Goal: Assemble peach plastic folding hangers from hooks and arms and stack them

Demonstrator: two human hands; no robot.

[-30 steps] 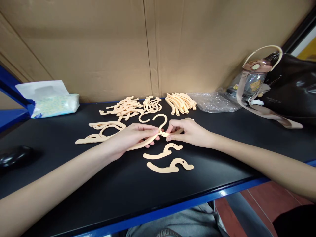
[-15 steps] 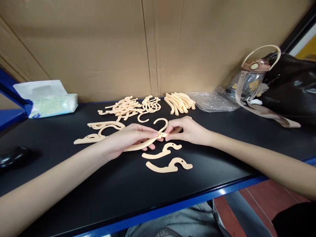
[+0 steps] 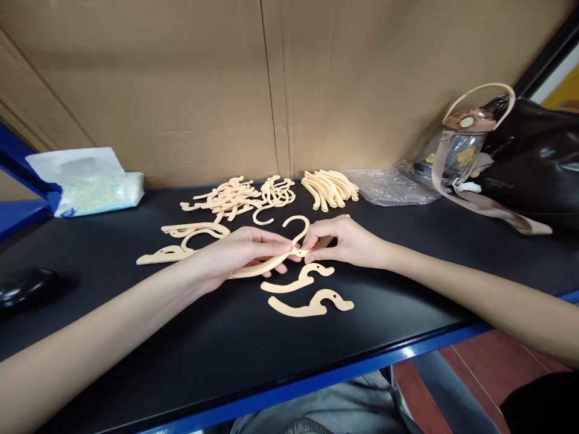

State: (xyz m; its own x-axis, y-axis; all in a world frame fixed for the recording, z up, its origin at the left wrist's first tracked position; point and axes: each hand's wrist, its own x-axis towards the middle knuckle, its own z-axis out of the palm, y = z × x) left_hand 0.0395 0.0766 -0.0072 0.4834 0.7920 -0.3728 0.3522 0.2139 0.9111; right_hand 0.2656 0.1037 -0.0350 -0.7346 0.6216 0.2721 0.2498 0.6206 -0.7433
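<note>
Between my hands is a cream plastic folding hanger (image 3: 266, 265), its hook curving up from the joint. My left hand (image 3: 246, 250) is closed around the left arm piece, with thumb and fingertips at the joint. My right hand (image 3: 341, 241) pinches the right side of the joint; the part inside its fingers is mostly hidden. Just below the hands, two loose curved hanger pieces (image 3: 298, 310) lie flat on the black table (image 3: 217, 355). Left of my left hand are folded hanger pieces (image 3: 163, 254), partly covered by that forearm.
At the back lie a heap of hooked pieces (image 3: 233, 196), several hooks (image 3: 277, 191) and a stack of curved arms (image 3: 329, 188). A plastic bag (image 3: 391, 187), strapped bottle (image 3: 465, 147) and black bag (image 3: 534, 157) stand right. Tissues (image 3: 99, 190) and a mouse (image 3: 27, 288) are left.
The hanger joint has turned slightly between my fingers, and its hook has shifted a little to the right. Both hands keep their hold; the loose pieces stay where they were.
</note>
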